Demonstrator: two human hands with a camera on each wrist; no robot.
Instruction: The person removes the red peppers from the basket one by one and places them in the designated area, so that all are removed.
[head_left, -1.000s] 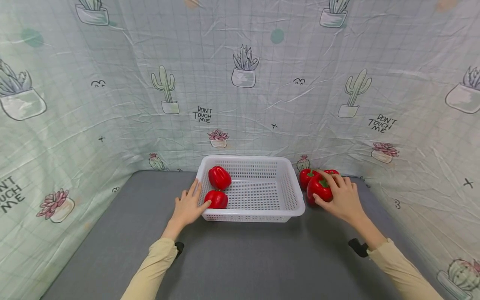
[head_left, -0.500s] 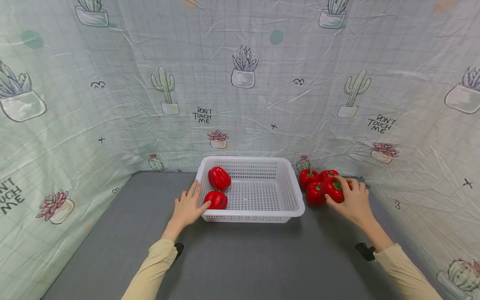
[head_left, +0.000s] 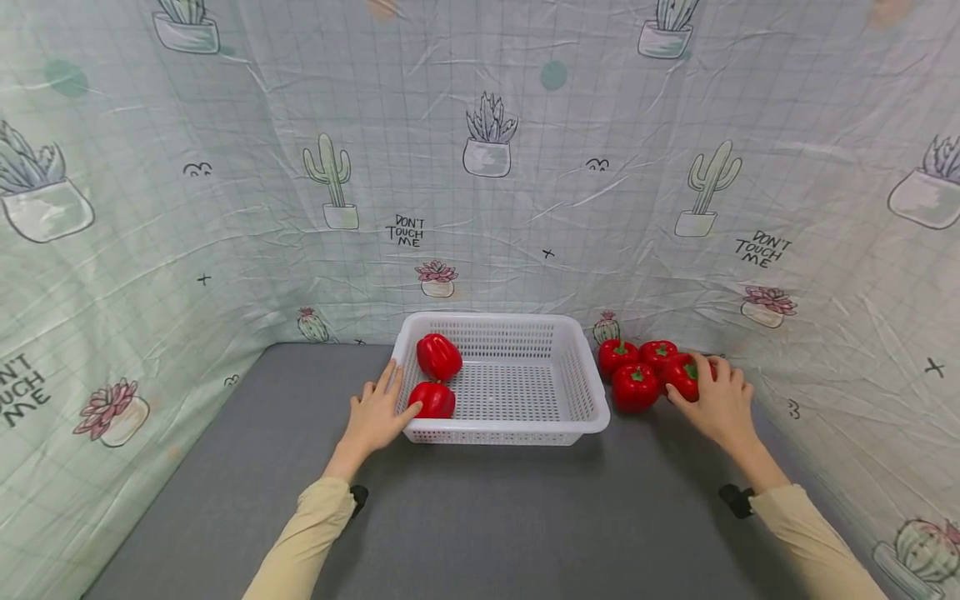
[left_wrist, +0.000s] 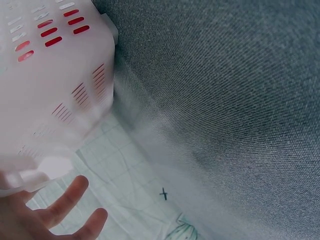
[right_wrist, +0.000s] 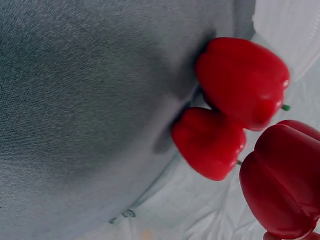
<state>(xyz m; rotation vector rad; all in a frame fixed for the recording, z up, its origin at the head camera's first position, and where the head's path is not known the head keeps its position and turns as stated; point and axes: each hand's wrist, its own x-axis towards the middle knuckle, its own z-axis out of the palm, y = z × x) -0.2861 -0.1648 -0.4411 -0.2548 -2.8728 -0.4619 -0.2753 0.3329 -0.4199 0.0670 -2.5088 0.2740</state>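
From my head I see my left hand at the left rim of the white basket, fingers straight and spread, thumb at the near corner, just beside the nearer of two red peppers inside. My right hand is curled round the held pepper, right of the basket; I can't tell whether it touches the grey tabletop. Three loose peppers sit grouped just beside it.

At my left wrist, the basket's slotted wall shows red through its openings, and my fingers reach out extended below it.

At my right wrist, the held pepper looms nearest, my fingertips against its lower end, and two loose peppers touch each other behind it
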